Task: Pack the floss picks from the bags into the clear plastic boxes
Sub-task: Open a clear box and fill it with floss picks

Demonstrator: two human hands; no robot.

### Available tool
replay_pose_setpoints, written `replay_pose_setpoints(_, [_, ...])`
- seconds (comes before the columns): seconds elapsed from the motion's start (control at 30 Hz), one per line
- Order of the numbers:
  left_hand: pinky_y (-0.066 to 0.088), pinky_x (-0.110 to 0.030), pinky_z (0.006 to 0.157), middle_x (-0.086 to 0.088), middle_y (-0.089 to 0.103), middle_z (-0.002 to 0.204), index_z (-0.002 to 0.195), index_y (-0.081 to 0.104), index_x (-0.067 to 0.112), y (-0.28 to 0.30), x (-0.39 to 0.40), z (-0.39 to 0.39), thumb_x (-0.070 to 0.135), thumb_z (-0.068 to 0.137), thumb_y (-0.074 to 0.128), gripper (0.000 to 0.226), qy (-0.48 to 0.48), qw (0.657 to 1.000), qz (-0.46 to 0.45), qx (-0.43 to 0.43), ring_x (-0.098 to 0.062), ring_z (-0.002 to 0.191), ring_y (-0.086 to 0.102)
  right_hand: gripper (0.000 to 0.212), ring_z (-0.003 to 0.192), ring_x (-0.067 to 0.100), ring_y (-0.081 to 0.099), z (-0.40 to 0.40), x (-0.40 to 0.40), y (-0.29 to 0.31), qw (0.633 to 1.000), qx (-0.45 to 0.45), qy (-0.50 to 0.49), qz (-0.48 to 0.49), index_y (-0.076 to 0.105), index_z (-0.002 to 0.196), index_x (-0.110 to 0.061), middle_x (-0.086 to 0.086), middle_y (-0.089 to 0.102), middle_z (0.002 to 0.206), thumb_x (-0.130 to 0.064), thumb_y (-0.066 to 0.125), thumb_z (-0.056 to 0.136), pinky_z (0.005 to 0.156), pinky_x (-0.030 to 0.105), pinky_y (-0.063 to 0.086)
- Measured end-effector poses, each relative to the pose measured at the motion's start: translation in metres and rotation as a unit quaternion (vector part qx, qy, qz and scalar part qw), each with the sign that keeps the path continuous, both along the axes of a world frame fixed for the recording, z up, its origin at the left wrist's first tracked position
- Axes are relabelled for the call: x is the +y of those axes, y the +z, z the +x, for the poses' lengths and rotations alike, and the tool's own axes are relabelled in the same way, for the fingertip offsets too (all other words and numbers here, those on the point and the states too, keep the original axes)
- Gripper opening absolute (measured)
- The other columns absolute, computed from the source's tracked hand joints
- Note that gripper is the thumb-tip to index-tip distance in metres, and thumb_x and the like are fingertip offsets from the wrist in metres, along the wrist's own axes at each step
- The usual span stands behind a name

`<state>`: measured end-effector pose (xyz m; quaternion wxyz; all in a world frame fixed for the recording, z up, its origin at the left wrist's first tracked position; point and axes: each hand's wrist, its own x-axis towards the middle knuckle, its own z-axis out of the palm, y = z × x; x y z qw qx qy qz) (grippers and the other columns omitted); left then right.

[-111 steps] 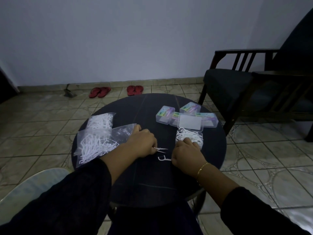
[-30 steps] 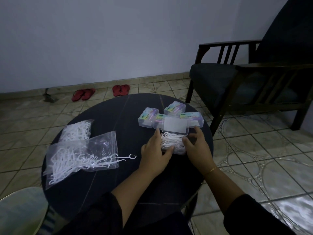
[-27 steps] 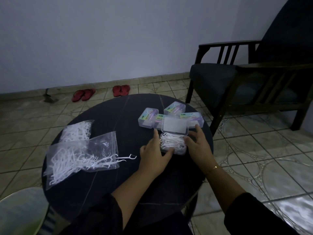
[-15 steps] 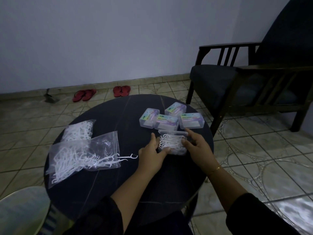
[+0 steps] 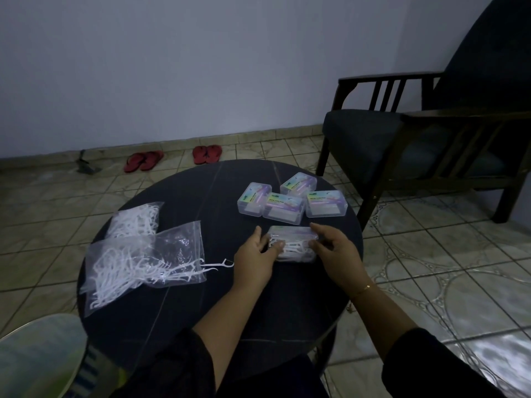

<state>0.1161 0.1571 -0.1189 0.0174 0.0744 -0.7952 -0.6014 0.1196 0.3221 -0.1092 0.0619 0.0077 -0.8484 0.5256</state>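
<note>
A clear plastic box full of white floss picks sits on the round dark table, its lid down over the picks. My left hand grips the box's left end, thumb behind and a finger on the front. My right hand grips the right end, index finger along the lid's far edge. Several closed boxes with coloured labels are grouped just behind it. Two clear bags of floss picks lie at the left, one near and one farther back. A loose pick pokes out of the near bag.
A dark wooden armchair stands close to the table's right side. Two pairs of red slippers and a small dustpan-like tool lie on the tiled floor by the wall. A pale green object fills the bottom left corner.
The box's lid, which stood open behind the picks, has come down over them. Both hands moved from picking up loose picks to holding the box's two ends.
</note>
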Motion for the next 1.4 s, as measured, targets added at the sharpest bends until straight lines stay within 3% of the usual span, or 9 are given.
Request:
replay_pose_setpoints(0.13, [0.033, -0.015, 0.096, -0.002, 0.048, 0.143, 0.149, 0.026, 0.014, 0.004, -0.006, 0.003, 0.025, 0.09, 0.064, 0.071, -0.038, 0.999, -0.009, -0.01, -0.008, 0.128, 0.046, 0.04, 0.116, 0.01, 0.05, 0.001, 0.0, -0.002, 1.0, 0.012, -0.001, 0.029, 0.052, 0.134, -0.016, 0.0, 0.051, 0.134, -0.012, 0.055, 0.094, 0.1, 0.024, 0.04])
replay_pose_setpoints(0.23, [0.029, -0.016, 0.102, 0.002, 0.041, 0.148, 0.151, 0.02, 0.016, 0.004, -0.015, 0.005, 0.027, 0.09, 0.064, 0.076, -0.093, 0.995, -0.033, -0.022, -0.006, 0.133, 0.039, 0.041, 0.122, 0.013, 0.047, 0.002, 0.0, -0.003, 0.998, 0.014, -0.002, 0.057, 0.049, 0.137, -0.016, 0.002, 0.048, 0.138, -0.014, 0.052, 0.096, 0.103, 0.023, 0.036])
replay_pose_setpoints(0.4, [0.03, -0.042, 0.113, -0.001, 0.039, 0.15, 0.151, 0.022, 0.023, -0.009, -0.021, 0.007, 0.047, 0.089, 0.06, 0.076, -0.085, 0.982, -0.171, 0.004, -0.022, 0.138, 0.034, 0.042, 0.105, 0.004, 0.045, 0.002, -0.001, -0.004, 0.996, 0.017, -0.018, 0.084, 0.048, 0.138, -0.019, 0.004, 0.05, 0.131, -0.016, 0.053, 0.096, 0.089, 0.014, 0.033])
replay_pose_setpoints(0.57, [0.035, -0.04, 0.106, -0.007, 0.054, 0.135, 0.146, 0.036, 0.019, -0.011, -0.015, 0.013, 0.039, 0.093, 0.056, 0.061, -0.062, 0.96, -0.259, 0.08, -0.021, 0.123, 0.049, 0.041, 0.101, 0.002, 0.046, 0.007, -0.005, -0.005, 0.994, 0.038, -0.04, 0.092, 0.05, 0.136, -0.016, 0.002, 0.056, 0.127, -0.015, 0.054, 0.095, 0.088, 0.013, 0.034])
replay_pose_setpoints(0.67, [0.032, -0.033, 0.108, -0.006, 0.054, 0.135, 0.149, 0.029, 0.017, -0.012, -0.015, 0.015, 0.038, 0.094, 0.055, 0.064, -0.053, 0.959, -0.267, 0.08, -0.02, 0.124, 0.048, 0.043, 0.104, 0.002, 0.048, 0.011, -0.007, -0.005, 0.993, 0.049, -0.033, 0.103, 0.048, 0.138, -0.014, 0.002, 0.056, 0.13, -0.013, 0.052, 0.095, 0.089, 0.012, 0.033])
replay_pose_setpoints(0.9, [0.041, -0.04, 0.101, -0.007, 0.055, 0.133, 0.147, 0.033, 0.019, -0.019, -0.016, 0.011, 0.044, 0.093, 0.055, 0.064, -0.042, 0.954, -0.285, 0.083, -0.027, 0.119, 0.051, 0.05, 0.129, 0.013, 0.042, 0.013, -0.01, -0.002, 0.994, 0.03, -0.015, 0.102, 0.044, 0.141, -0.015, 0.003, 0.044, 0.144, -0.02, 0.058, 0.093, 0.105, 0.021, 0.031])
replay_pose_setpoints(1.0, [0.04, -0.038, 0.102, -0.006, 0.056, 0.132, 0.148, 0.032, 0.02, -0.021, -0.017, 0.011, 0.044, 0.093, 0.055, 0.064, -0.042, 0.952, -0.287, 0.095, -0.025, 0.119, 0.052, 0.049, 0.127, 0.013, 0.046, 0.014, -0.008, 0.001, 0.997, 0.018, -0.007, 0.07, 0.046, 0.139, -0.013, 0.003, 0.05, 0.14, -0.017, 0.06, 0.092, 0.103, 0.018, 0.031])
replay_pose_setpoints(1.17, [0.041, -0.04, 0.104, 0.001, 0.058, 0.133, 0.144, 0.013, 0.046, -0.024, -0.019, 0.011, 0.041, 0.091, 0.058, 0.069, -0.055, 0.963, -0.236, 0.119, -0.019, 0.122, 0.052, 0.047, 0.124, 0.01, 0.048, 0.015, -0.006, 0.002, 0.999, 0.006, 0.0, 0.05, 0.049, 0.137, -0.017, 0.0, 0.053, 0.137, -0.019, 0.061, 0.092, 0.1, 0.015, 0.032])
replay_pose_setpoints(1.4, [0.042, -0.031, 0.099, -0.003, 0.062, 0.117, 0.141, 0.037, 0.035, -0.018, -0.021, 0.01, 0.037, 0.093, 0.057, 0.052, -0.062, 0.963, -0.237, 0.115, -0.015, 0.108, 0.055, 0.041, 0.126, 0.005, 0.046, 0.012, -0.002, 0.0, 0.999, -0.005, 0.02, 0.048, 0.056, 0.13, -0.024, -0.006, 0.05, 0.14, -0.019, 0.062, 0.091, 0.102, 0.013, 0.029])
